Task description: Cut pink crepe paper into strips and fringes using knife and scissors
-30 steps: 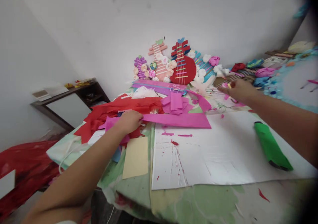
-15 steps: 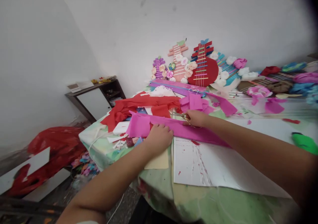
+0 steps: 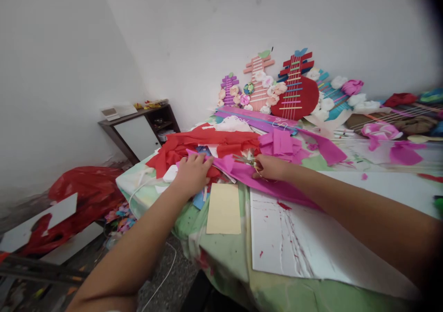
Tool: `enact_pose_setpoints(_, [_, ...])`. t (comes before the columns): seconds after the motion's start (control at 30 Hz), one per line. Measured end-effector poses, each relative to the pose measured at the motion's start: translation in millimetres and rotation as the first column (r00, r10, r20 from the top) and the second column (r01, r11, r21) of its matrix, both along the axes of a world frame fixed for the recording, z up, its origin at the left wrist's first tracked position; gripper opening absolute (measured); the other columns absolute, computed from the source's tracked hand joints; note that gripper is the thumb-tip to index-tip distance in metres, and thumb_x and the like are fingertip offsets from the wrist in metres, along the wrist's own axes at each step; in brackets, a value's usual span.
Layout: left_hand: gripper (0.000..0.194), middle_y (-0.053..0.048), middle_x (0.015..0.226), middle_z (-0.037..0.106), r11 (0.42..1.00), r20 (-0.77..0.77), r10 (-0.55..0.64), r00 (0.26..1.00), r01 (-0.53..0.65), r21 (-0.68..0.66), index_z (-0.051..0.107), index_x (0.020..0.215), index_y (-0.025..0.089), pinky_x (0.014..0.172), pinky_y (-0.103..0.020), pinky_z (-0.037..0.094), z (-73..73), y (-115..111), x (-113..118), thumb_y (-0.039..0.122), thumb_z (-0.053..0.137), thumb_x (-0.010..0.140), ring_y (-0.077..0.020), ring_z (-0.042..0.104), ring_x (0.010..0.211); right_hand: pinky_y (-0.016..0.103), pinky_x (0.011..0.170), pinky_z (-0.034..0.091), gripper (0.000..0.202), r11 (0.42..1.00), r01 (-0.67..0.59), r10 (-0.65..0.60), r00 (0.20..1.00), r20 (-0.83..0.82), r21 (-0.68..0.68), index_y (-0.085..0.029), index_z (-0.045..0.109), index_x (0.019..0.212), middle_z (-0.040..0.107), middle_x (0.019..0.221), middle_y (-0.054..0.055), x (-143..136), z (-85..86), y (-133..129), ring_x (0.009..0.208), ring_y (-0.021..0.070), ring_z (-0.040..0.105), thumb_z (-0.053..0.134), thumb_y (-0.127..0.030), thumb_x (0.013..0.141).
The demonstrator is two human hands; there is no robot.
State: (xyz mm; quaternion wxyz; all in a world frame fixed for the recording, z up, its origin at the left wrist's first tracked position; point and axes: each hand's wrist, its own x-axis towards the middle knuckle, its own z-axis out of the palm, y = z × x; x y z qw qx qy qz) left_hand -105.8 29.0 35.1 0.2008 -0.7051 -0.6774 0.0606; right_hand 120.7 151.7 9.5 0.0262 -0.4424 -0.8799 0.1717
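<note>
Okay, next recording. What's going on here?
A person's right hand holds scissors at a strip of pink paper. The left hand is on pink paper further left; how firmly it grips is hard to tell. The strip runs under the right hand and over part of a white board. Red paper lies behind, and a red guitar shape stands near the wall.

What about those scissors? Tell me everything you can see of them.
The scissors look like metal, with shiny, narrow blades that seem slightly parted. Thin handle loops show beneath the right hand, which grips them and hides part of the handle. The blades point to the person's left, at the edge of the bright pink strip; whether they touch it is too blurred to tell.
</note>
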Motion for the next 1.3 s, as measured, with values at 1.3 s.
enact_pose_setpoints(1.3, [0.055, -0.013, 0.120, 0.046, 0.933, 0.326, -0.244, 0.913, 0.313, -0.177, 0.044, 0.119, 0.014, 0.092, -0.041, 0.035, -26.6, 148, 98, 0.051, 0.045, 0.079, -0.0256, 0.043, 0.110, 0.030, 0.056, 0.039, 0.055, 0.976, 0.100, -0.163, 0.922, 0.350, 0.193, -0.016, 0.064, 0.076, 0.063, 0.075, 0.014, 70, 21.1, -20, 0.072, 0.0249, 0.058, 0.047, -0.067, 0.061])
